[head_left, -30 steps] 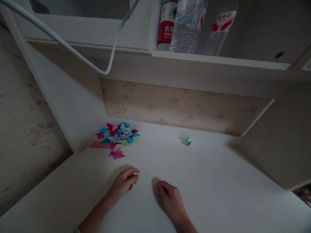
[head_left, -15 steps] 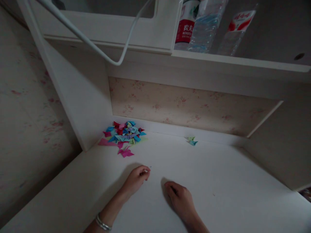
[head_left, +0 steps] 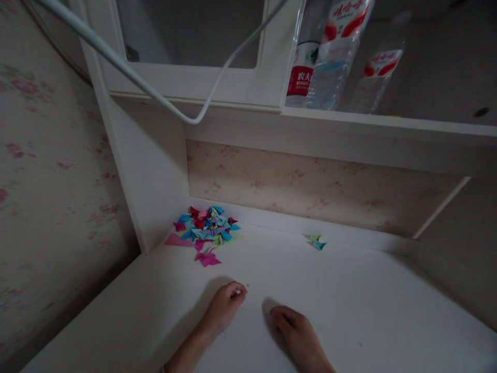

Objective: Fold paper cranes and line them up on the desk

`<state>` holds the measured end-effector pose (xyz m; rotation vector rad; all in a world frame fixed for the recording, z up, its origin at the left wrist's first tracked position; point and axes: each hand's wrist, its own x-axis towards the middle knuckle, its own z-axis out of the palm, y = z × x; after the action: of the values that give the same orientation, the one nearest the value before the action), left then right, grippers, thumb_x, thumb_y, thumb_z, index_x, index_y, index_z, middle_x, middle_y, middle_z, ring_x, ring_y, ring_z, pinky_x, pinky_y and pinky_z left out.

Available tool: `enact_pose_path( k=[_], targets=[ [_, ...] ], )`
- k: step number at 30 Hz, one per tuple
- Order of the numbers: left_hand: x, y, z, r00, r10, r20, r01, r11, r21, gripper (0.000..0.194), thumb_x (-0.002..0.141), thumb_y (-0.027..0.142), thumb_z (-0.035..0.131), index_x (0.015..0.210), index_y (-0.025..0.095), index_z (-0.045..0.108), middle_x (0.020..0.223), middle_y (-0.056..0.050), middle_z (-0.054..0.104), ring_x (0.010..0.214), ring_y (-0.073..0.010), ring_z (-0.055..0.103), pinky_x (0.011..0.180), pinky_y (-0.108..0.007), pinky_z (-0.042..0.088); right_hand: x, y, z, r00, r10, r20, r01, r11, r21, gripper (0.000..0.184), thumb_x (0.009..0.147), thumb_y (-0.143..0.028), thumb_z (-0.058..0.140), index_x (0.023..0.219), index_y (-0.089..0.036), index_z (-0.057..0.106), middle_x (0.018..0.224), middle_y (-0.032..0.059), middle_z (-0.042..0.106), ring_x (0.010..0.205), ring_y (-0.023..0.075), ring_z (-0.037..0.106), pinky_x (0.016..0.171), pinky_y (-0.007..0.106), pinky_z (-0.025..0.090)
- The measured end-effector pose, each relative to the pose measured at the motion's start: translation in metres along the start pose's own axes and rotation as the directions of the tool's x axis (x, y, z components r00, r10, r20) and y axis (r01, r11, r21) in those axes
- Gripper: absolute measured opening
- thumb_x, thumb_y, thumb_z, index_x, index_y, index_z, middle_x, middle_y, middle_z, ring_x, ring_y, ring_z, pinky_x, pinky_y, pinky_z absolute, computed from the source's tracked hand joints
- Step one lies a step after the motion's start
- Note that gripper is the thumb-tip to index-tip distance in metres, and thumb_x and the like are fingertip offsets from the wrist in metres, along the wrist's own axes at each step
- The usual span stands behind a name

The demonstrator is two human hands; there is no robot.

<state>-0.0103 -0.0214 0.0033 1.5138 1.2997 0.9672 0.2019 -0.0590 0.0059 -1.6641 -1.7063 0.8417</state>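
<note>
My left hand [head_left: 227,303] rests on the white desk with its fingers curled in and the fingertips meeting the thumb; I see nothing in it. To its right lies my right hand [head_left: 297,329], closed in a loose fist, also with nothing visible inside. The two hands are a short way apart. Beyond my left hand sits a pink folded paper figure [head_left: 208,258], in front of a heap of small folded paper figures [head_left: 213,227] in blue, red, pink, purple and green. Farther right, a green and teal folded paper piece [head_left: 317,242] lies near the back edge.
The white desk [head_left: 330,300] is enclosed by a side panel and a floral back wall. Overhead, a shelf [head_left: 388,122] holds a bottle with a red label [head_left: 300,77] and clear plastic bottles [head_left: 330,77]. A white lamp arm or cable [head_left: 155,96] hangs across the upper left.
My left hand's fingers have drawn together from slightly apart. My right hand stays closed. The view has shifted left and tilted up, and the paper figures have not moved on the desk.
</note>
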Motion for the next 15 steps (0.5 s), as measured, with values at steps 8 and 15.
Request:
enact_pose_path(
  k=[8, 15],
  targets=[
    [0.004, -0.001, 0.001, 0.999, -0.009, -0.037, 0.008, 0.999, -0.042, 0.025, 0.077, 0.038, 0.053, 0.077, 0.016, 0.064, 0.072, -0.001, 0.061, 0.068, -0.0160, 0.052, 0.063, -0.023, 0.037, 0.099, -0.080, 0.019, 0.930, -0.230, 0.287, 0.252, 0.967, -0.039, 0.031, 0.085, -0.026, 0.040, 0.105, -0.017, 0.062, 0.088, 0.0033, 0.070, 0.065, 0.0124, 0.064, 0.058, 0.021, 0.046],
    [0.004, 0.005, 0.002, 0.998, -0.028, -0.061, 0.027, 0.999, -0.021, 0.021, 0.076, 0.033, 0.052, 0.076, 0.016, 0.065, 0.074, -0.003, 0.064, 0.070, -0.0176, 0.055, 0.065, -0.025, 0.038, 0.154, -0.127, 0.072, 0.916, -0.267, 0.300, 0.371, 0.848, -0.379, 0.036, 0.084, -0.029, 0.047, 0.118, -0.024, 0.058, 0.109, 0.0069, 0.068, 0.100, 0.0226, 0.063, 0.080, 0.032, 0.046]
  ],
)
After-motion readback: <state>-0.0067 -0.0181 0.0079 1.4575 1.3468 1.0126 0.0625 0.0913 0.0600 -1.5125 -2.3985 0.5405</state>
